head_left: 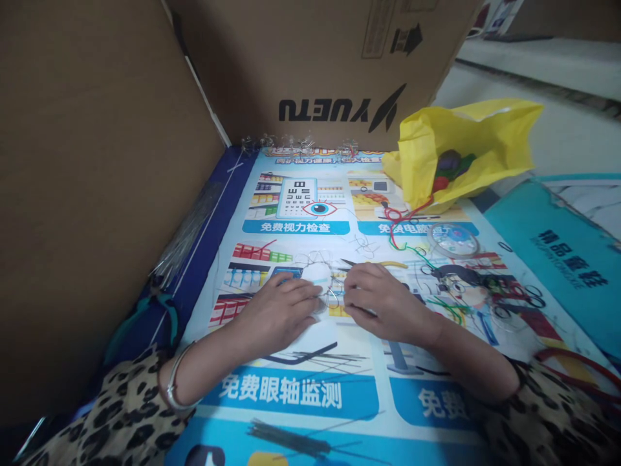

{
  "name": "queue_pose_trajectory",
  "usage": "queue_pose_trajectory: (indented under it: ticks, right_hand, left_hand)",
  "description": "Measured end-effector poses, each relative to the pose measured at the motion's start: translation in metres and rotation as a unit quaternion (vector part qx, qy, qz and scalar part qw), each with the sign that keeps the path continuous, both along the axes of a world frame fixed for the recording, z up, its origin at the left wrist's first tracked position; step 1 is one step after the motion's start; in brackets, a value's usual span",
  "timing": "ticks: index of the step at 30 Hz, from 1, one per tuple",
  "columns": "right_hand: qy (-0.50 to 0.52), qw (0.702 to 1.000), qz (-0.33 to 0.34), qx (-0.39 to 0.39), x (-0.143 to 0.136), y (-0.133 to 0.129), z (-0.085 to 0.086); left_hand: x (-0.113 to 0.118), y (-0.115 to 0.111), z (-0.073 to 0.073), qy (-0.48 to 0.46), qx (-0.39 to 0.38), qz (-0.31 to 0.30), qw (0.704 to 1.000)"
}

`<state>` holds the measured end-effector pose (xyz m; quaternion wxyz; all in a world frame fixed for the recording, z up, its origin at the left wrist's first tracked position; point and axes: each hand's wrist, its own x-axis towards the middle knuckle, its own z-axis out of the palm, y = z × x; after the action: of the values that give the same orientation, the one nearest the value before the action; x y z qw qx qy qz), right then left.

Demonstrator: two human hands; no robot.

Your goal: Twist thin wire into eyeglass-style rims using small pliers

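Note:
Between my two hands is a thin bent wire (332, 296) shaped into loops, pale against the printed sheet. My left hand (286, 307) is pressed down over its left part, fingers together on the wire. On the other side, my right hand (381, 301) is closed in a pinch at the wire's right edge; the fingertips partly hide what they hold. A pointed tool with yellow handles (392, 264) lies just beyond the right fingers. Another loose bent wire (365, 245) rests farther up the sheet.
Cardboard walls (233, 71) close off the left and back. Straight wires lie in bundles at the left (187, 233) and front (291, 440). Teal-handled pliers (169, 310) sit left. At right are a yellow bag (422, 155), a round clear case (453, 239) and a teal box (557, 239).

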<state>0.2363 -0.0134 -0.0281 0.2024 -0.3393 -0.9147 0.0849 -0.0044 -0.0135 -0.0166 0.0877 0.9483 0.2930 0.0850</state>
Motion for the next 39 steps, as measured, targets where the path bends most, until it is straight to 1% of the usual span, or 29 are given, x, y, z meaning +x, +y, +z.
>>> queue_pose_trajectory:
  ticks: [5, 10, 17, 24, 32, 39]
  right_hand:
    - [0.011, 1.000, -0.009, 0.016, -0.0004, 0.0006, -0.0046]
    - [-0.008, 1.000, -0.020, 0.020, -0.0026, 0.0026, -0.0081]
    - [-0.028, 0.998, -0.029, 0.051, -0.0075, 0.0030, -0.0073]
    - [-0.029, 0.998, -0.030, 0.051, -0.0079, 0.0030, -0.0078]
    - [-0.043, 0.997, 0.002, 0.060, -0.0055, -0.0017, -0.0052]
    - [-0.025, 0.999, 0.020, 0.023, -0.0034, -0.0030, -0.0055]
  left_hand:
    - [0.0019, 0.0012, 0.0007, -0.006, -0.023, -0.002, 1.000]
    - [0.0043, 0.0023, 0.0000, -0.014, -0.040, -0.009, 0.999]
    - [0.0042, 0.0026, -0.0012, -0.021, -0.043, -0.022, 0.999]
    - [0.0052, 0.0033, -0.0017, -0.023, -0.037, -0.022, 0.999]
    - [0.0052, 0.0023, -0.0018, -0.026, -0.038, -0.020, 0.999]
    - [0.0051, 0.0014, 0.0017, -0.018, -0.034, -0.009, 0.999]
